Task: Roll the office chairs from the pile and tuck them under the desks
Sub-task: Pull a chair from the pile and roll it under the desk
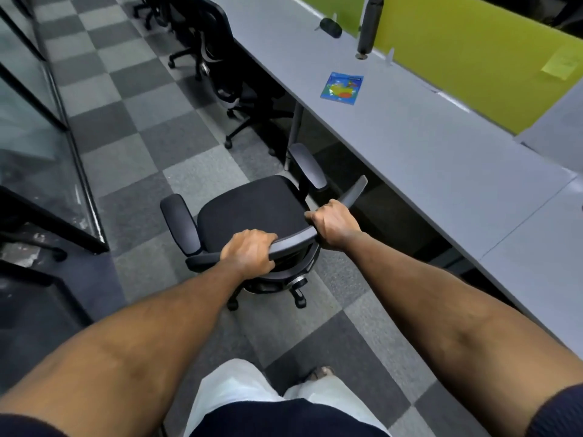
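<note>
A black office chair (249, 209) stands on the checkered carpet in front of me, its seat facing away and angled toward the long grey desk (426, 146) on the right. My left hand (249, 252) grips the top edge of the backrest at its left part. My right hand (334, 223) grips the same edge further right. The chair's right armrest (307, 165) sits close to the desk's front edge. Its castors (299, 299) show beneath the backrest.
Two more black chairs (227, 74) sit tucked at the desk further up the aisle. A colourful packet (342, 88) and a dark object (330, 27) lie on the desk, backed by a green partition (467, 58). Glass partitions (41, 146) line the left side.
</note>
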Tool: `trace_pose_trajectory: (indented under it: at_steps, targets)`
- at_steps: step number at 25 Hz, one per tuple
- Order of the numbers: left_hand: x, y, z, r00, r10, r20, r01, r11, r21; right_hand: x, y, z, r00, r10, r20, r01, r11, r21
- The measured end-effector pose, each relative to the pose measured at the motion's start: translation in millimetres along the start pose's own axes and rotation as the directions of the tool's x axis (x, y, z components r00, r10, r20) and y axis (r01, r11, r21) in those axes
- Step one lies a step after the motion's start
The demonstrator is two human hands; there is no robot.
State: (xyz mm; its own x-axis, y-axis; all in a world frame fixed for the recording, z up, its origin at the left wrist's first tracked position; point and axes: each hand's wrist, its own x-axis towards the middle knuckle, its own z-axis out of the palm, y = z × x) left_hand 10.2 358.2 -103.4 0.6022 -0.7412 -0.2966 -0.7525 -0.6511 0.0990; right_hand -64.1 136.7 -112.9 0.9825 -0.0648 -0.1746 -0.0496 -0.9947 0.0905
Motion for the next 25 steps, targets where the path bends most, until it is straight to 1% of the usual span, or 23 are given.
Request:
trace_pose_trajectory:
  at_steps: [3, 5, 8, 10, 14, 17, 19, 20, 25]
  targets:
    - [24, -15, -8, 0.998, 0.059, 0.008, -0.06, 0.998, 0.021, 19, 8, -1, 0.999, 0.035, 0.032, -0.035, 0.999, 0.002]
    - [41, -24, -11, 0.995, 0.1, 0.006, -0.1, 0.994, 0.036, 26, 10, -2, 0.998, 0.062, 0.024, -0.063, 0.998, 0.0]
    - [71, -42, -20, 0.983, 0.184, 0.021, -0.185, 0.98, 0.074, 39, 12, -6, 0.989, 0.14, 0.037, -0.141, 0.99, 0.02]
    - [91, -51, -26, 0.966, 0.257, 0.033, -0.259, 0.961, 0.099, 43, 12, -4, 0.974, 0.222, 0.054, -0.224, 0.974, 0.024]
    - [137, -67, -43, 0.921, 0.385, 0.058, -0.389, 0.91, 0.144, 53, 9, -4, 0.91, 0.407, 0.079, -0.407, 0.913, -0.016]
    - [170, -75, -57, 0.907, 0.417, 0.058, -0.421, 0.895, 0.151, 61, 2, -5, 0.844, 0.527, 0.093, -0.525, 0.85, -0.052]
    - [190, -74, -64, 0.898, 0.438, 0.045, -0.439, 0.883, 0.166, 65, 2, -8, 0.8, 0.591, 0.1, -0.592, 0.806, -0.025]
    - [198, -71, -68, 0.893, 0.448, 0.042, -0.447, 0.874, 0.189, 66, 1, -12, 0.78, 0.616, 0.108, -0.618, 0.786, -0.018]
    - [242, -50, -81, 0.854, 0.517, 0.057, -0.506, 0.798, 0.327, 75, 13, -18, 0.729, 0.673, 0.125, -0.678, 0.735, 0.0]
